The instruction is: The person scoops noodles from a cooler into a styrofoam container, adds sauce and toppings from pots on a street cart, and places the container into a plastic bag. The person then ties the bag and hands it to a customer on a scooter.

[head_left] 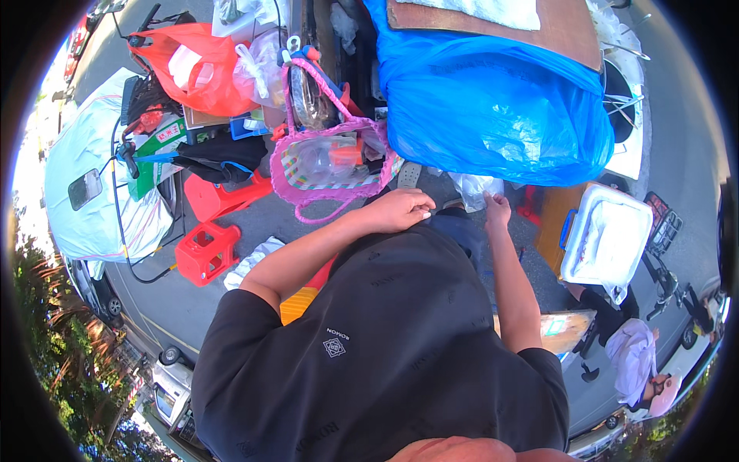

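My left hand (402, 210) lies in front of my waist with its fingers loosely curled; its palm side is hidden. Just beyond it is a pink woven basket (288, 195) with clear plastic and orange items inside. My right hand (497, 211) pinches the edge of a thin, whitish plastic bag (472, 187). That bag hangs below a large blue plastic bag (496, 127), which covers a bulky load. A brown board (496, 26) rests on top of the load.
Red plastic stools (208, 253) stand at left, below a red carrier bag (193, 75) and a silvery cover (86, 208). At right, a white lidded tub (609, 239) sits on a wooden surface (551, 231). A person (632, 361) in a pink hat is at lower right.
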{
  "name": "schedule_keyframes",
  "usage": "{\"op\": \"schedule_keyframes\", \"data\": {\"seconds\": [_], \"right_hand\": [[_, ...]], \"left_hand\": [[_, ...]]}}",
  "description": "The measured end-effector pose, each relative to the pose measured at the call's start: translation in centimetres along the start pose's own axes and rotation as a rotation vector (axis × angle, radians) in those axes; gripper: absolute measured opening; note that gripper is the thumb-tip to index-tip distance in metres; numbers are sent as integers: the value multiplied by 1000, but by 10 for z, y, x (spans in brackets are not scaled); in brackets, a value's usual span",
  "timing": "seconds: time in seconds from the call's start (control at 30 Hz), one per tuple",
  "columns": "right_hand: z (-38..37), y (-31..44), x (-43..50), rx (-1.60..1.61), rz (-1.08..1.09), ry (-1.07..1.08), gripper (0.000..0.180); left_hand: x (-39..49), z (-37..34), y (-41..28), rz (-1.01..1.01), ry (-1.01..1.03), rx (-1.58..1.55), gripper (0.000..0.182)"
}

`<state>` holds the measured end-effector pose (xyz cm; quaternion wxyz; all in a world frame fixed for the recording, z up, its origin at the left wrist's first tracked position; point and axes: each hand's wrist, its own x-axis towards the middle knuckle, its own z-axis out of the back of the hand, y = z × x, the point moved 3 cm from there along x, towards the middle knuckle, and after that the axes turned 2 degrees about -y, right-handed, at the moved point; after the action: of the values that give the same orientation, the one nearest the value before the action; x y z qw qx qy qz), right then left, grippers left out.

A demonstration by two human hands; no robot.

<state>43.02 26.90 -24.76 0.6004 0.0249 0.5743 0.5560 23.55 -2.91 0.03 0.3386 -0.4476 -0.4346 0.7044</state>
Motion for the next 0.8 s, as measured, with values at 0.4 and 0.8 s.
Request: {"op": "schedule_keyframes", "data": {"seconds": [0.4,0.8], "right_hand": [[118,106,-101,-446,670,-123,15],[243,163,-127,-79,537,-410,19]], "left_hand": [[165,-91,-60,-460,115,299,63],[294,-196,-99,315,455,-854,19]]}}
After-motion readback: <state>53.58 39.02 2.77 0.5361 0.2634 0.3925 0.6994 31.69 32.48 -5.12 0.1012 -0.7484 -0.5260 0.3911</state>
